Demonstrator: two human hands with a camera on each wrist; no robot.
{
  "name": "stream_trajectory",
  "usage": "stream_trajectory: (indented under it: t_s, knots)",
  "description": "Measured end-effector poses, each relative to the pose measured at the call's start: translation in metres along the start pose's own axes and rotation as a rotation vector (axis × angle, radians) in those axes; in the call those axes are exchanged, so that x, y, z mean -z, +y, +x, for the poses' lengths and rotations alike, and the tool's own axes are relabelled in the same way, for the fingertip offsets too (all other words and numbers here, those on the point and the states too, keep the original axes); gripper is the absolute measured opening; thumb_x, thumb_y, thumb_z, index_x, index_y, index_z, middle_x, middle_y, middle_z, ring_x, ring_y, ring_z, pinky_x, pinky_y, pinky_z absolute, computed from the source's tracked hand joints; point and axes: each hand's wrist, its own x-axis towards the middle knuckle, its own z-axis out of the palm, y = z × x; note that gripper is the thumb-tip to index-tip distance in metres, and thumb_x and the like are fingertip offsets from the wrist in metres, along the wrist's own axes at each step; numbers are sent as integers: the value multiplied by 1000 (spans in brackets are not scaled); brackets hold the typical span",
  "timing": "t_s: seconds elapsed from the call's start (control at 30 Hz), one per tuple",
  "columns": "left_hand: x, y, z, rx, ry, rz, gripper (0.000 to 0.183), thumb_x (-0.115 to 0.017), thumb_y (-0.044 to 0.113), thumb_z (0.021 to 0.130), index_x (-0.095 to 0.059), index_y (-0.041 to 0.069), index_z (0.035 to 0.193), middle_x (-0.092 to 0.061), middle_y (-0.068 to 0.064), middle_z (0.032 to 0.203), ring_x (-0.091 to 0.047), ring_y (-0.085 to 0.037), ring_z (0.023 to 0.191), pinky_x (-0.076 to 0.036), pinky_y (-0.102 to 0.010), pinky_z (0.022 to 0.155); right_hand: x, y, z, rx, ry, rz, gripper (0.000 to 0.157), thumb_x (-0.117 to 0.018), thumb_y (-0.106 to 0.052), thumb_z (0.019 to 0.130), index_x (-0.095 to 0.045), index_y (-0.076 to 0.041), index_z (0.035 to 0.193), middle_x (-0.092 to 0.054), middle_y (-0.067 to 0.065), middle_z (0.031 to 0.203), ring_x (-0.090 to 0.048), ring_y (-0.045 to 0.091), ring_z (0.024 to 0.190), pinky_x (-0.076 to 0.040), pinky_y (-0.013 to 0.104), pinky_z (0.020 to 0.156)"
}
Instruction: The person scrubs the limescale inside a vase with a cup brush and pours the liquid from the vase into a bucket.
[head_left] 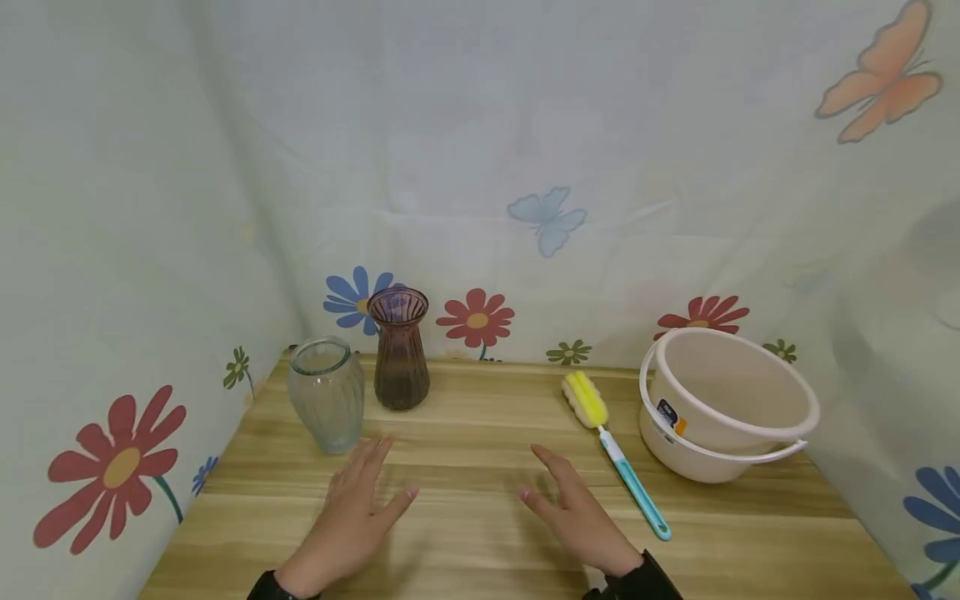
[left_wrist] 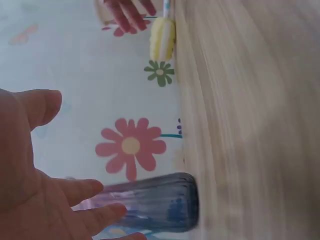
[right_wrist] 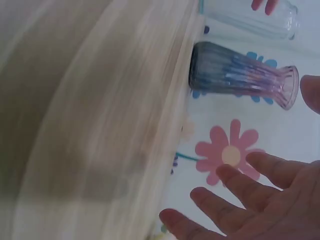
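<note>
Though round-rimmed, clear glass vase (head_left: 327, 407) faintly ribbed.

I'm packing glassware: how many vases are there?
2: the clear vase on the left of the table, beyond the left hand, and the purple vase, farther back to its right. No other vase shows.

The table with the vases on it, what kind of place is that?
Probably a small curtained-off work corner: flower-and-butterfly cloth hangs around a wood-grained table, with a sponge brush and a pale bucket on it.
</note>
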Motion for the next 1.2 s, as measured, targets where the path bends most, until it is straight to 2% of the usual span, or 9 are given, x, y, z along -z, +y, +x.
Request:
stream_trajectory:
  t_s: [0.3, 0.47, 0.6, 0.73, 0.8, 0.87, 1.0, 1.07, 1.2]
  knots:
    - [33, -31, -21, 177, -61, -340, 86, -47, 61, 104, -10, 15, 166, -9, -22, 172, -10, -56, 154, -23, -81, 112, -20, -9, 5, 42, -64, 218, 65, -60, -43, 104, -39, -15, 159, -38, 14, 165, -31, 43, 153, -33, 66, 117]
    - [46, -43, -23, 183, -69, -697, 70, -36, 44, 113, -9, 7, 165, -7, -23, 172, -7, -54, 156, -15, -78, 118, -30, -17, 14, 41, -122, 330, 67, -59, -44, 105, -36, -13, 160, -39, 16, 164, -35, 42, 151, -38, 59, 117]
    - [55, -53, -20, 228, -97, -995, 70, -28, 49, 113, -2, 11, 166, -8, -13, 173, -9, -43, 159, -13, -68, 125, -38, -26, 20, 5, -204, 537, 67, -54, -38, 108, -28, -8, 163, -36, 20, 165, -33, 42, 153, -38, 55, 120]
    - [61, -65, -17, 249, -83, -1125, 71, -20, 57, 111, -1, 14, 165, -25, 4, 163, -38, -17, 149, -34, -48, 123, -48, -35, 27, -36, -274, 747, 68, -51, -36, 109, -24, -7, 164, -33, 21, 166, -32, 41, 154, -35, 55, 122]
    - [63, -68, -15, 272, -60, -1153, 67, -22, 58, 111, -5, 18, 162, -28, 9, 158, -42, -8, 140, -40, -38, 117, -53, -39, 29, -43, -307, 836, 67, -49, -35, 109, -23, -8, 164, -30, 21, 167, -30, 40, 155, -32, 56, 124]
    - [64, -69, -13, 281, -43, -1183, 67, -25, 56, 111, -1, 20, 162, -22, 4, 164, -37, -13, 147, -38, -37, 119, -58, -42, 32, -47, -331, 916, 66, -47, -34, 109, -21, -9, 165, -28, 20, 169, -28, 39, 156, -29, 56, 125]
    - [67, -65, -6, 339, -1, -1258, 80, -35, 50, 111, 16, 21, 164, 9, -4, 174, -6, -29, 161, -21, -43, 128, -69, -47, 40, -41, -367, 1035, 65, -44, -28, 109, -18, -10, 166, -24, 18, 171, -23, 39, 158, -25, 56, 126]
    - [69, -62, -2, 360, 25, -1287, 88, -41, 46, 111, 25, 19, 162, 21, -3, 173, 6, -27, 162, -13, -45, 131, -75, -50, 45, -37, -376, 1070, 65, -44, -27, 109, -17, -9, 166, -22, 19, 171, -21, 39, 159, -24, 57, 127]
    - [71, -59, 6, 394, 85, -1337, 94, -48, 39, 110, 29, 21, 160, 29, 1, 170, 9, -22, 162, -9, -43, 132, -89, -58, 55, -26, -389, 1107, 66, -43, -27, 108, -16, -8, 166, -19, 20, 172, -16, 41, 159, -21, 59, 127]
